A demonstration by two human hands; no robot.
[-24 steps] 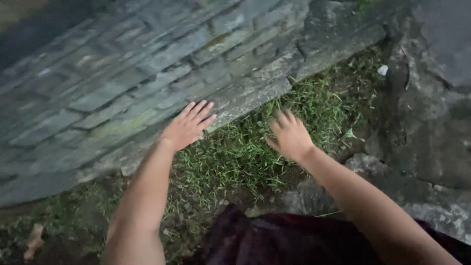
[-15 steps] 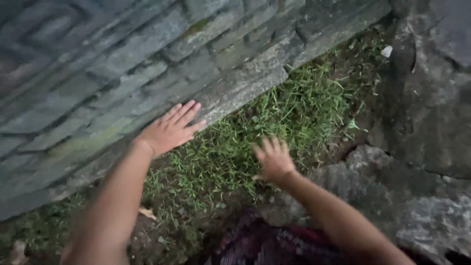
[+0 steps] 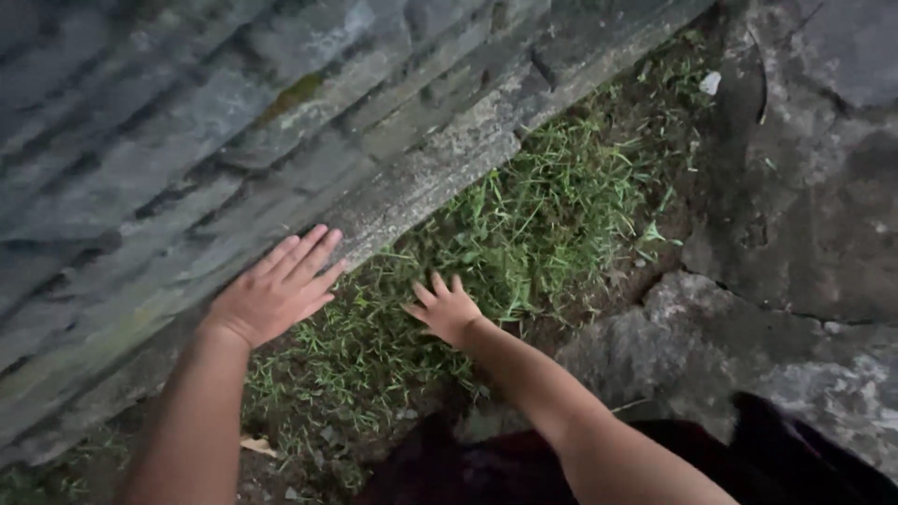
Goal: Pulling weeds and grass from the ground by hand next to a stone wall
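Our left hand lies flat, fingers spread, on the stone wall; our right hand, fingers spread, presses the grass strip running diagonally alongside.

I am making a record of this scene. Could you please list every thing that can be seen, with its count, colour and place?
stone wall: one, grey with moss stains, upper left
grass patch: one, green, centre, along the wall's foot
cracked rock slabs: several, grey, right side
white scrap: one, top right, at the grass edge
dry leaf: one, pale brown, bottom left on soil
dark cloth: one, dark reddish, bottom centre
left hand: one, open, flat against the wall's base
right hand: one, fingers spread, down in the grass
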